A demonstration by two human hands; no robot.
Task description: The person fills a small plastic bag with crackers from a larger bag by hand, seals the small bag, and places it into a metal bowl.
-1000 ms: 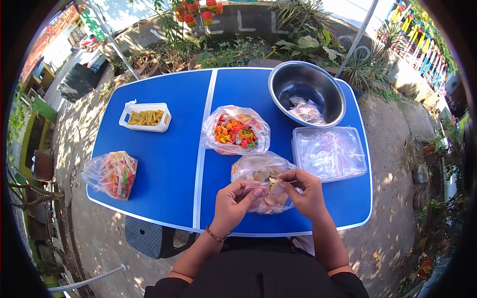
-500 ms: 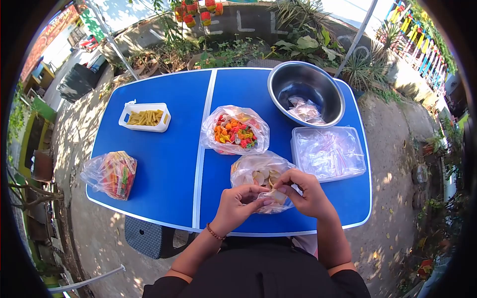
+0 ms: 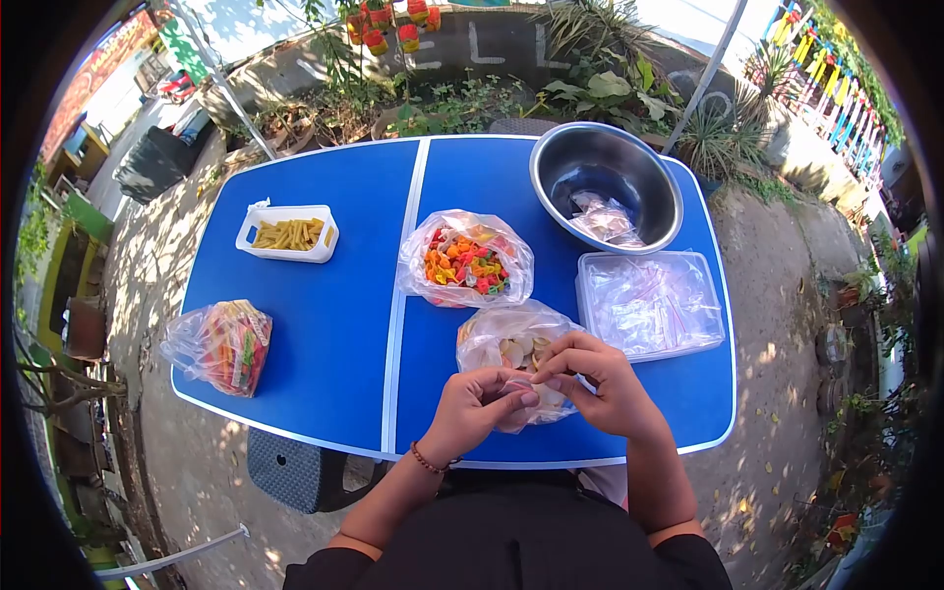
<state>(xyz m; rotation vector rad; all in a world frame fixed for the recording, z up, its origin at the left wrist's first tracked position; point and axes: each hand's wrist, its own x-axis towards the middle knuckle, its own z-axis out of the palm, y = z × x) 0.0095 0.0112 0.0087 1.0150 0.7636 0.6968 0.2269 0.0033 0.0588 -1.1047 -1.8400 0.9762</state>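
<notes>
Both of my hands meet over the near part of an open clear plastic bag (image 3: pixel 481 334) of pale round chips (image 3: pixel 521 350). My left hand (image 3: pixel 479 405) pinches a small clear plastic packet (image 3: pixel 513 421) between thumb and fingers. My right hand (image 3: pixel 598 385) has its fingertips closed together at the packet's upper edge, touching it. The packet's contents are too small and blurred to tell. Just beyond sits an open bag of orange, red, yellow and green snack pieces (image 3: pixel 465 264).
On the blue folding table (image 3: pixel 324 344) stand a clear box of small plastic packets (image 3: pixel 651 305) and a tilted-looking metal basin (image 3: pixel 551 182) with filled packets. Leftward are a white container (image 3: pixel 324 251) of yellowish sticks and a tied bag of colourful strips (image 3: pixel 234 349). A dark stool (image 3: pixel 285 470) is below.
My right fingertips have shifted slightly left, closer to my left thumb, and the small packet shows more below my hands. The things on the table have stayed put.
</notes>
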